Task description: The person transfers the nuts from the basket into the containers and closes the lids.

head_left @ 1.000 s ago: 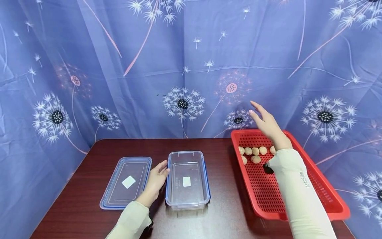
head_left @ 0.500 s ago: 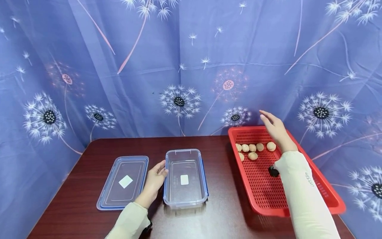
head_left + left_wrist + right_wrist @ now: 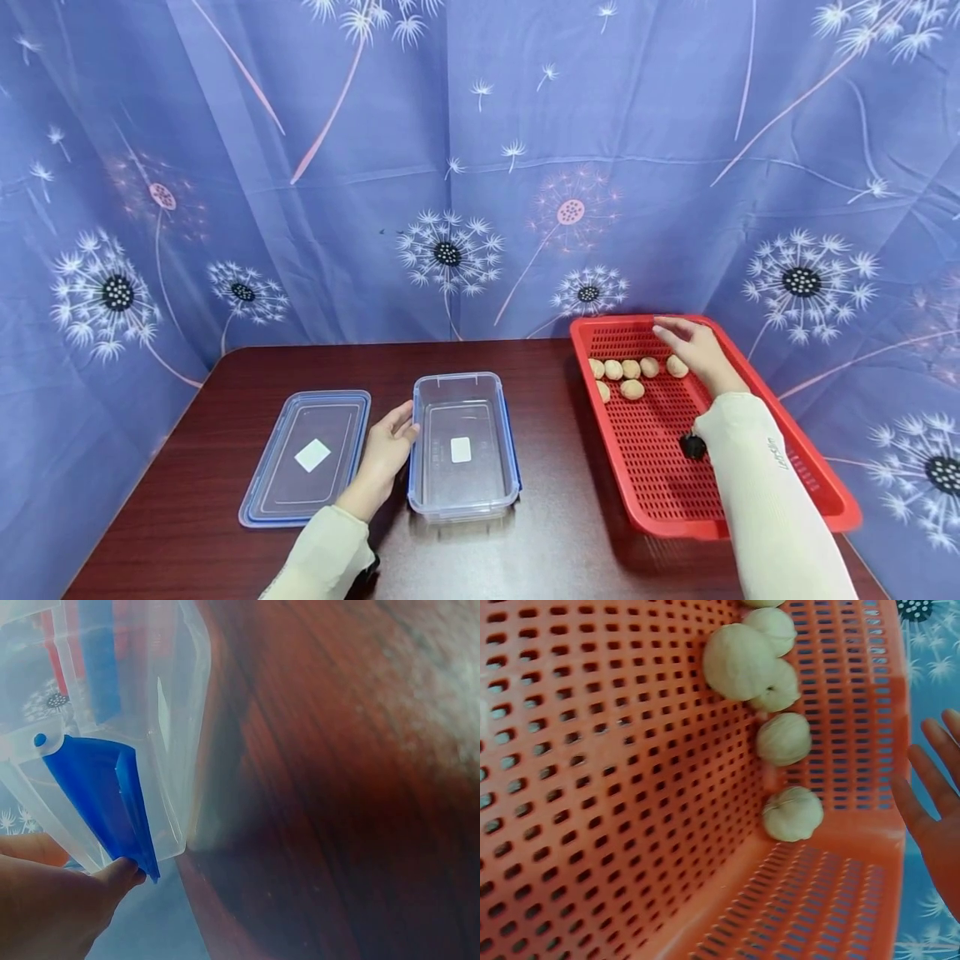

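On the dark worktop [image 3: 555,550] the clear box [image 3: 463,446] sits empty, its lid [image 3: 307,457] lying off to its left. All the walnuts [image 3: 632,370] are still at the far end of the red basket [image 3: 825,492]. Left hand [image 3: 386,450] rests loose-fingered against the box; right hand [image 3: 693,346] hovers spread over the nuts, holding nothing. White stickers look blank; the sleeve print is too small to read.

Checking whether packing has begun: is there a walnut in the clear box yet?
No, the clear box holds only a white label; the walnuts lie in the red basket.
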A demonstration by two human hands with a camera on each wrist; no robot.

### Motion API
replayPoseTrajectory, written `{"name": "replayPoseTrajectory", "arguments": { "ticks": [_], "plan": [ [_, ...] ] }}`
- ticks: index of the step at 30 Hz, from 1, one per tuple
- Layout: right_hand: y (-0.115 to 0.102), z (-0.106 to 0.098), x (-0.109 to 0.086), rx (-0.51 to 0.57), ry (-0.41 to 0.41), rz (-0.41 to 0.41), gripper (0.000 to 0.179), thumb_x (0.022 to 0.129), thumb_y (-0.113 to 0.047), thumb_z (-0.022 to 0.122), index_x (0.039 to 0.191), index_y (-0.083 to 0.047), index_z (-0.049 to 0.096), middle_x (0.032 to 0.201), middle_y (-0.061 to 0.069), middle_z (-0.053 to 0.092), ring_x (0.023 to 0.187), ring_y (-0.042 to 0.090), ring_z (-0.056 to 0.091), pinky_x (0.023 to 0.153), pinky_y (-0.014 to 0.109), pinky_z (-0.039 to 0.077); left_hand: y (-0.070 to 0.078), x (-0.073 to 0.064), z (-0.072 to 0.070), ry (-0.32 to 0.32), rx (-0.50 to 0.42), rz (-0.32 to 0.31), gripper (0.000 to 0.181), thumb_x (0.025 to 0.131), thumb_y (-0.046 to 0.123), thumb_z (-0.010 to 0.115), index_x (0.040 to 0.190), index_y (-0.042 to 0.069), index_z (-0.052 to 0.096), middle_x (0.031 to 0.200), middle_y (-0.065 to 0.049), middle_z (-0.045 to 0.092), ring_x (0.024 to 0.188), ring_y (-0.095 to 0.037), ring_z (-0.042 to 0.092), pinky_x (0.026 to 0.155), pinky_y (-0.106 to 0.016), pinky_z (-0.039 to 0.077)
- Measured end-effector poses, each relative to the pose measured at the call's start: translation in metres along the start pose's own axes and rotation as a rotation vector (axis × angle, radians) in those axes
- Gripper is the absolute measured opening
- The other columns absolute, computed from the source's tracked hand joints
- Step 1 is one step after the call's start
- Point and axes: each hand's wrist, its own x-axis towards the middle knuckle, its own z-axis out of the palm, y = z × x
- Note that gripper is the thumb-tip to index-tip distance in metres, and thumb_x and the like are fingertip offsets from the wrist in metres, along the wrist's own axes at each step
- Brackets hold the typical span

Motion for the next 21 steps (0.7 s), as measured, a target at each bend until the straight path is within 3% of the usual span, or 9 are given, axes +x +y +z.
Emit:
{"name": "replayPoseTrajectory", "arguments": {
  "ticks": [5,9,12,14,18,21],
  "plan": [
    [0.012,0.003,-0.003,0.016,-0.049,0.057,0.06,0.099,-0.039,0.05,0.141,0.003,0.042,0.141,0.029,0.043,0.129,0.046,0.039,0.107,0.061,0.031,0.0,0.0,0.0,0.009,-0.004,0.0,0.046,0.094,-0.008,0.047,0.138,-0.014,0.038,0.139,-0.034,0.041,0.13,-0.042,0.041,0.108,-0.049,0.036],
    [0.018,0.009,-0.006,-0.003,-0.045,0.085,0.059,0.099,-0.038,0.051,0.14,0.003,0.044,0.134,0.03,0.049,0.111,0.038,0.056,0.094,0.047,0.047,0.0,0.0,-0.001,0.014,-0.008,-0.007,0.046,0.094,-0.008,0.047,0.139,-0.014,0.038,0.139,-0.034,0.041,0.13,-0.042,0.041,0.109,-0.048,0.035],
    [0.023,0.014,-0.009,0.009,-0.035,0.12,0.059,0.098,-0.038,0.053,0.139,0.003,0.046,0.132,0.029,0.052,0.104,0.033,0.061,0.084,0.04,0.051,0.0,-0.001,-0.001,0.015,-0.003,-0.006,0.046,0.094,-0.007,0.047,0.138,-0.014,0.039,0.138,-0.035,0.042,0.129,-0.043,0.042,0.108,-0.049,0.036],
    [0.027,0.017,-0.01,0.024,-0.048,0.132,0.06,0.098,-0.039,0.053,0.14,0.004,0.044,0.137,0.029,0.047,0.115,0.037,0.055,0.091,0.045,0.049,0.0,-0.001,0.0,0.016,-0.001,-0.006,0.046,0.094,-0.007,0.047,0.138,-0.013,0.039,0.138,-0.035,0.042,0.129,-0.044,0.042,0.108,-0.049,0.036],
    [0.035,0.02,-0.011,0.056,-0.089,0.153,0.062,0.099,-0.038,0.05,0.142,0.006,0.04,0.143,0.032,0.038,0.131,0.048,0.034,0.105,0.06,0.033,-0.001,-0.001,0.0,0.015,0.0,-0.005,0.046,0.094,-0.008,0.047,0.138,-0.013,0.039,0.138,-0.035,0.041,0.129,-0.044,0.042,0.108,-0.05,0.036],
    [0.039,0.023,-0.01,0.063,-0.096,0.181,0.06,0.1,-0.035,0.05,0.142,0.006,0.039,0.143,0.032,0.038,0.131,0.048,0.033,0.106,0.06,0.031,0.001,-0.002,0.0,0.014,0.0,-0.001,0.046,0.094,-0.008,0.047,0.138,-0.014,0.039,0.138,-0.036,0.041,0.129,-0.045,0.042,0.108,-0.05,0.036]
  ]
}}
